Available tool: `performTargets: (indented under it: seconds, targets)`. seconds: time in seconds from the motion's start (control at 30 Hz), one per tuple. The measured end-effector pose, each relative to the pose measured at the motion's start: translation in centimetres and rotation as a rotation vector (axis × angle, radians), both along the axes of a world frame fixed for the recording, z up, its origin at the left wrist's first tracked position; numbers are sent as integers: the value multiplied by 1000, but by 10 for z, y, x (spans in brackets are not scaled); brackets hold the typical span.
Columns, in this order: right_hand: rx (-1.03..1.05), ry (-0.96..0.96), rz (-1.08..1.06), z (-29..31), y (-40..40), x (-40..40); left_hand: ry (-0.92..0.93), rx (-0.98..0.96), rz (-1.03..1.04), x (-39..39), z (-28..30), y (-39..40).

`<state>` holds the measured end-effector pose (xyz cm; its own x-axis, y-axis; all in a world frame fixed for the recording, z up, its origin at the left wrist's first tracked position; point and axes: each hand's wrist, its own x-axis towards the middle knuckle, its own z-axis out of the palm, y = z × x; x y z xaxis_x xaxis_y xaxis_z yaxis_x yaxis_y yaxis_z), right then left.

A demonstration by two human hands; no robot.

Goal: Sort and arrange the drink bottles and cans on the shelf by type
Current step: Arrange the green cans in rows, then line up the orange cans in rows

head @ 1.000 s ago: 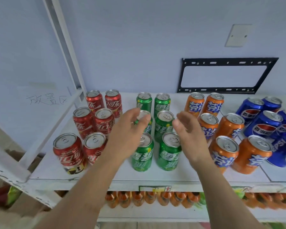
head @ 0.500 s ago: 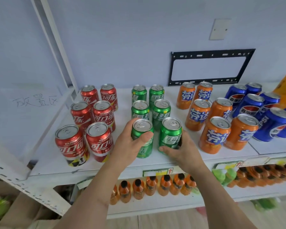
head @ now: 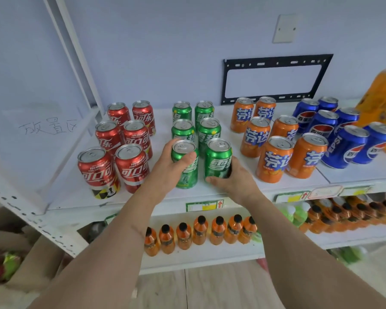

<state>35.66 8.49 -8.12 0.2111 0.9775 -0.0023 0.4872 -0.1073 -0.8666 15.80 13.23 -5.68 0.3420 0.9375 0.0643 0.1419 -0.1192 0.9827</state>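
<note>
Cans stand in groups by colour on the white shelf (head: pixel 210 192): several red cans (head: pixel 132 166) at the left, green cans (head: pixel 183 130) in the middle, orange cans (head: pixel 274 159) and blue cans (head: pixel 343 148) to the right. My left hand (head: pixel 167 172) grips the front left green can (head: pixel 184 166) around its side. My right hand (head: pixel 232 181) holds the front right green can (head: pixel 217 159) low down near its base. Both cans stand upright on the shelf.
A large orange bottle (head: pixel 381 101) stands at the far right of the shelf. Small orange bottles (head: pixel 201 233) line the lower shelf, with green ones (head: pixel 296 215) further right. A black wall bracket (head: pixel 274 79) hangs behind. Shelf frame posts (head: pixel 76 52) rise at the left.
One second ago both hands hovered open above the green cans. They came down onto the two front green cans and now hold them; the view has shifted slightly.
</note>
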Motion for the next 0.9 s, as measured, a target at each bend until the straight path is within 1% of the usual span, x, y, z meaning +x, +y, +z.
performTargets:
  seconds: [0.07,0.13,0.2,0.27,0.33,0.4,0.5,0.57,0.63,0.73,0.8,0.9]
  targets:
    - [-44,3,5,9,-7,-1,19,-14,32,-1,7,-2]
    - [-70,-44,-11,25,-16,0,86,34,98,0,21,-8]
    - [-53,-152,-46,46,-22,4,249,199,161,4,39,-11]
    - [-9,-243,-55,67,-24,12,463,442,229,14,60,-11]
    - [20,-351,-34,89,-22,21,623,630,251,30,81,-9]
    - [38,-482,-7,108,-14,29,750,783,220,49,93,-3]
    - [51,-797,74,135,1,51,917,962,135,79,105,11]
    - [30,-935,98,149,10,75,998,1029,92,100,112,25]
    - [37,-1005,86,158,23,109,1041,1038,79,122,118,42]
    - [41,-1016,92,161,52,164,1089,974,84,159,123,69]
    - [20,-982,106,160,79,195,1052,834,107,185,122,86]
    - [18,-873,137,156,121,227,941,559,123,217,118,112]
